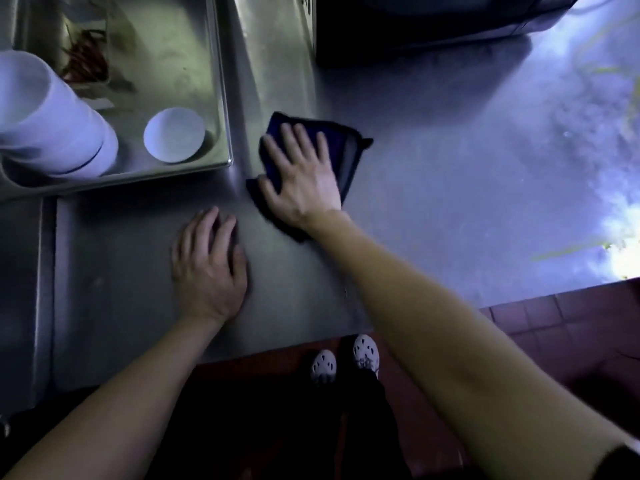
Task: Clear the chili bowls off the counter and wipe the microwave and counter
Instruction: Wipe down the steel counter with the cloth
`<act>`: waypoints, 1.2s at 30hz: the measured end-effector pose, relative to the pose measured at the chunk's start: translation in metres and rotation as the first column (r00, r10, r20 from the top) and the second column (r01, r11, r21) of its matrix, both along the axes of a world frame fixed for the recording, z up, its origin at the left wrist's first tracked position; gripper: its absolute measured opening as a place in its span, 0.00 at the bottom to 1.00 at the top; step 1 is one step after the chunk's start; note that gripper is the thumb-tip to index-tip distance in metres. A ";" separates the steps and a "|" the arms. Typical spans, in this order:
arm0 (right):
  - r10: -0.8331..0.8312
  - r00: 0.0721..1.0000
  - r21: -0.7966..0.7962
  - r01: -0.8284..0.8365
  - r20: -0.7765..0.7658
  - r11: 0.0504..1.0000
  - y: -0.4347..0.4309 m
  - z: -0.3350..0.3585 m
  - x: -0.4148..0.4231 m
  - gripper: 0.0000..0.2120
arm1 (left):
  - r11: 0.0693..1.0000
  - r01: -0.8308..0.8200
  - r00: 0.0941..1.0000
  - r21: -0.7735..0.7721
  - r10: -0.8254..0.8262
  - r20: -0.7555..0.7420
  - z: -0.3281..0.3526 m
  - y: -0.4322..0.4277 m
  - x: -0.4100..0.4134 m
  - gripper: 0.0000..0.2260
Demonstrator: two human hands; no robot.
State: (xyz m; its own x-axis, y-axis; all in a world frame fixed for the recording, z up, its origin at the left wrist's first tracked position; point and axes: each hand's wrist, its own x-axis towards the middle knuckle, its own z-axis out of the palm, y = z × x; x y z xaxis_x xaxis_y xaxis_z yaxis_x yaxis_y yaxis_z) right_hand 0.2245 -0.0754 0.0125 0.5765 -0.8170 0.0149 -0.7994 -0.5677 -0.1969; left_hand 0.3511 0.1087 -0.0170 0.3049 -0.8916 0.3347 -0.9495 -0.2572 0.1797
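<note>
My right hand (302, 174) presses flat, fingers spread, on a dark blue cloth (341, 150) lying on the steel counter (450, 174). My left hand (207, 265) rests palm down on the counter nearer the front edge, holding nothing. At the far left a metal tray (221, 98) holds a stack of white bowls (52, 123), a small white bowl (175, 134) and red chilies (86, 60) in a clear container. The dark microwave (415, 22) stands at the top right.
The counter's front edge (381, 323) runs diagonally above a red tiled floor (554, 334), where my white shoes (343, 358) show. Bright glare covers the counter's right side. A lower steel surface (24, 289) sits at the left.
</note>
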 end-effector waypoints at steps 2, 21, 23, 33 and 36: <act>0.182 0.983 0.017 -0.183 0.030 0.983 0.044 0.000 -0.032 0.34 | 1.000 -0.003 1.000 0.023 0.003 0.004 0.002 0.001 0.000 0.21; 0.106 0.994 0.041 -0.106 0.004 0.994 0.123 -0.002 -0.184 0.38 | 0.993 -0.018 1.000 0.116 0.016 0.021 0.005 0.002 -0.001 0.22; -0.140 0.987 0.043 0.144 -0.082 0.989 0.091 0.000 -0.252 0.42 | 0.991 -0.016 1.000 0.134 0.014 0.016 0.005 0.001 -0.001 0.23; -0.155 0.986 0.088 0.161 -0.063 0.983 0.136 0.000 -0.134 0.50 | 0.970 -0.011 1.000 0.242 0.012 -0.004 0.042 -0.022 -0.045 0.22; -0.040 0.999 0.089 0.038 0.030 0.995 0.125 -0.005 -0.176 0.41 | 0.970 0.065 0.998 0.236 -0.057 -0.038 0.050 -0.049 -0.101 0.19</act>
